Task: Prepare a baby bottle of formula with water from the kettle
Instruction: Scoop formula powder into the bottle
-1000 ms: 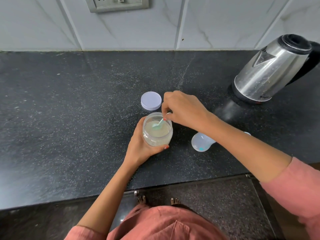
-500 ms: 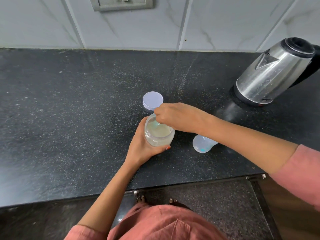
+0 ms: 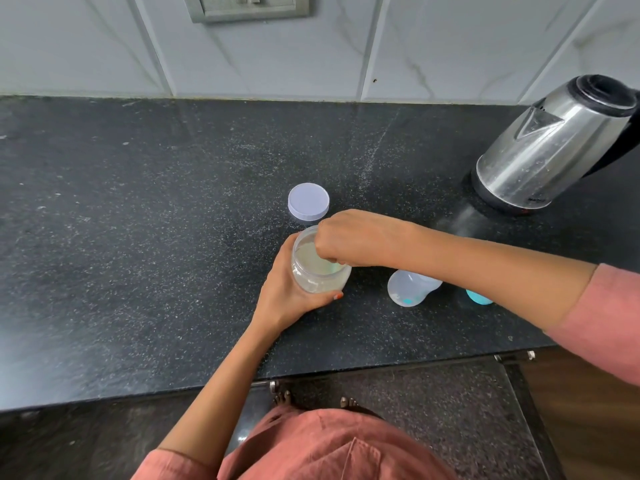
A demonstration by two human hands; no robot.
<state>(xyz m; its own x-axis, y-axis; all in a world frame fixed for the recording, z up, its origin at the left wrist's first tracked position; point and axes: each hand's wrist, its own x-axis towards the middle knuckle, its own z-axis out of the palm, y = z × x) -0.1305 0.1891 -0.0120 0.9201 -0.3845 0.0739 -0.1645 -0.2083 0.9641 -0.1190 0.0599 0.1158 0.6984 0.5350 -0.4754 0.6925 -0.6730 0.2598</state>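
Note:
A clear plastic jar of pale formula powder stands on the black counter, and my left hand is wrapped around its side. My right hand dips into the jar's mouth with its fingers closed; the small teal scoop it holds is almost hidden, only a teal edge showing. The jar's white lid lies flat just behind the jar. An open clear baby bottle stands to the right, partly under my right forearm. A teal piece peeks out beyond the arm. The steel kettle sits at the far right.
The black speckled counter runs wall to wall, its front edge low in view. A tiled wall with a socket plate rises behind it. Dark floor and my feet show below the counter edge.
My right hand has lowered from above the jar into its mouth, hiding the scoop that showed before. My left hand stays on the jar.

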